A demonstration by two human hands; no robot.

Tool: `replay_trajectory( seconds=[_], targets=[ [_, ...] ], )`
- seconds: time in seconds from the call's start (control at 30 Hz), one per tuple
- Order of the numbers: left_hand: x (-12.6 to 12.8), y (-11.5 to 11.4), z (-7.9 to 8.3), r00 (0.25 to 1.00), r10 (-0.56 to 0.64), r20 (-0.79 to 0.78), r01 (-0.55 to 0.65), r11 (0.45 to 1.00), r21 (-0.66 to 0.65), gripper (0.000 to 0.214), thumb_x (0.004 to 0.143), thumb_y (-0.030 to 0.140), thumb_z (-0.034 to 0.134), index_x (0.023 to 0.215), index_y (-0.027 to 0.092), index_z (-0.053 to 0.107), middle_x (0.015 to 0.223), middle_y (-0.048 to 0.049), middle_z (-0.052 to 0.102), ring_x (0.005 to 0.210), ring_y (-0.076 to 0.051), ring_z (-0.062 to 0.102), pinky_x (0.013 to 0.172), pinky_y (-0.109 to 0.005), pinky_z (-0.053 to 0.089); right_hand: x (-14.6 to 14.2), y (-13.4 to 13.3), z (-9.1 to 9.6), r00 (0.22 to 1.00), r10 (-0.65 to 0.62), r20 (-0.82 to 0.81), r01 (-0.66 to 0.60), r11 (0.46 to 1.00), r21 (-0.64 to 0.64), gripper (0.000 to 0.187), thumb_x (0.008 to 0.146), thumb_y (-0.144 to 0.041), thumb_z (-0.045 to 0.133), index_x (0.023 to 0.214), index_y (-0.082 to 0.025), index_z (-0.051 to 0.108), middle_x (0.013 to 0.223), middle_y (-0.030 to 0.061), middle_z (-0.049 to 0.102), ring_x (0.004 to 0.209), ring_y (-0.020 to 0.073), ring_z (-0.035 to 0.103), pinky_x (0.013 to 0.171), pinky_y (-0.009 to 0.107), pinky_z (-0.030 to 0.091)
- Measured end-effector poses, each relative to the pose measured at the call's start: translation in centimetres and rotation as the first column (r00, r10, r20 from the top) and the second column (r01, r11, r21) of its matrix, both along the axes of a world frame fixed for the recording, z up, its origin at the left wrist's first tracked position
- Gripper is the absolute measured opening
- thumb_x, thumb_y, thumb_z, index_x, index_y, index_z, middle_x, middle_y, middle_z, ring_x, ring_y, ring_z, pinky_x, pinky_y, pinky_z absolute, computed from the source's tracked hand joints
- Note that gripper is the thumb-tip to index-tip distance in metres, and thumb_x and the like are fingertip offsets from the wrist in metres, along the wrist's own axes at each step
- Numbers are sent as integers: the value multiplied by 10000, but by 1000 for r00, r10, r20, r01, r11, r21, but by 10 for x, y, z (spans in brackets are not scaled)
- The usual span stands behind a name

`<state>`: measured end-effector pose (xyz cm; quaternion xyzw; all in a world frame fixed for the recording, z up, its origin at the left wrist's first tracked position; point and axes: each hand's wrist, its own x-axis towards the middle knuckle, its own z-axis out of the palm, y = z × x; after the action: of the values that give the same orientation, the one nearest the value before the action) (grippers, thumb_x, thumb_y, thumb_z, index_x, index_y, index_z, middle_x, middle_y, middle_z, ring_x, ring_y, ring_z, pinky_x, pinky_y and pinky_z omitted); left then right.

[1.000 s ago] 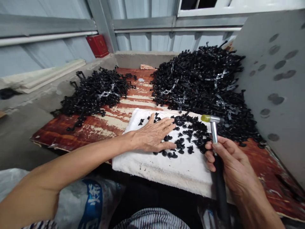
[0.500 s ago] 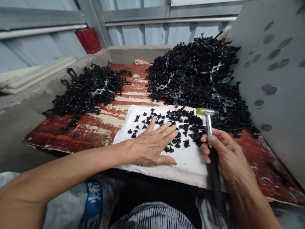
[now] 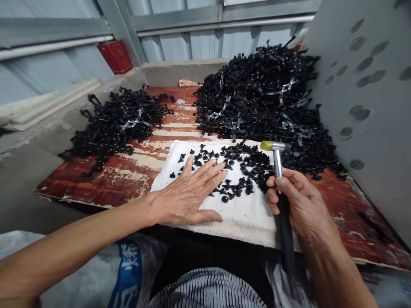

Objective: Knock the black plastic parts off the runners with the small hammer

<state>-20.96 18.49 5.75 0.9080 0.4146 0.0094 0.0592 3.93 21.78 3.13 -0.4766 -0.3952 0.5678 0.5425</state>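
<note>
My left hand (image 3: 189, 192) lies flat with its fingers spread over a white cloth-covered pad (image 3: 247, 226). Beneath and around its fingertips are small black plastic pieces with round heads and short stems (image 3: 239, 186), scattered across the pad. Closed around the upper handle of a small mallet (image 3: 278, 160) is my right hand (image 3: 298, 196). The mallet stands head up, with a yellow face pointing left, a metal neck and a black grip. Its head is above the pad's right edge. What the left palm covers is hidden.
A big heap of black linked parts (image 3: 260, 94) fills the back right of the worn red-brown board (image 3: 157, 149). A smaller heap (image 3: 118, 119) sits at the left. A spotted grey panel (image 3: 362, 98) rises on the right. A red box (image 3: 115, 57) stands in the back corner.
My left hand has slid left across the pad, uncovering more black pieces near its right side. The right hand keeps its hold on the mallet. The view has shifted slightly.
</note>
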Motion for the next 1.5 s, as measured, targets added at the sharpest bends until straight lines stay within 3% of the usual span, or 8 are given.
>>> replay_trajectory(
  seconds=[0.23,0.4,0.5,0.63,0.77,0.93,1.2,1.5],
  targets=[
    [-35,-33,-13,998,39,-46,-39,999,-5,878,912,675,352,1578,169,86,1612,-201,245,1495,-401,142,1112,-729,-11,-3,-3,6,1000,-18,10,18,1000,0,390,573,-351,824,828,-204,569,683,-41,612,431,83,469,291,185,367],
    [-47,-43,-15,997,59,40,-62,994,85,944,897,682,381,1582,145,17,1600,-246,243,1488,-427,137,1114,-721,10,-3,-3,6,999,-31,17,31,1000,4,388,557,-324,832,810,-192,568,679,-24,614,422,81,468,286,179,356],
    [-50,-47,-19,993,98,58,-104,990,99,937,894,690,375,1580,132,64,1603,-257,222,1492,-438,90,1107,-728,17,-4,-4,6,999,-43,20,43,999,-2,402,533,-316,841,816,-187,586,679,-21,614,422,83,468,279,179,352],
    [-49,-57,-25,993,102,59,-103,995,14,923,875,722,364,1567,143,173,1597,-248,248,1487,-446,109,1108,-733,51,-5,-4,6,999,-49,23,49,999,1,398,525,-303,853,807,-190,595,683,-16,619,420,86,468,276,181,350],
    [-50,-67,-29,990,106,95,-108,994,14,884,888,710,345,1566,168,177,1603,-227,251,1493,-431,96,1110,-729,46,-6,-4,6,999,-50,23,50,999,2,393,527,-311,863,800,-196,606,689,-11,623,422,91,469,280,191,358],
    [-48,-59,-28,969,203,139,-212,976,57,845,903,692,326,1552,166,198,1603,-228,248,1496,-423,80,1111,-728,24,-5,-4,6,998,-58,35,58,998,-5,382,495,-291,869,772,-188,627,686,-5,618,420,93,464,271,194,346],
    [-43,-35,-19,964,228,137,-233,972,18,775,911,682,307,1514,196,313,1618,-210,210,1503,-419,15,1099,-746,33,-7,-4,8,996,-75,47,76,997,-8,406,483,-293,874,784,-190,622,685,2,610,423,94,461,270,192,338],
    [-42,-40,-22,954,265,142,-268,963,-2,742,925,652,312,1479,165,389,1606,-213,241,1491,-445,53,1098,-749,85,-9,-4,10,995,-83,52,84,996,-23,432,455,-329,893,768,-182,634,687,2,609,424,95,463,264,194,339]
  ],
)
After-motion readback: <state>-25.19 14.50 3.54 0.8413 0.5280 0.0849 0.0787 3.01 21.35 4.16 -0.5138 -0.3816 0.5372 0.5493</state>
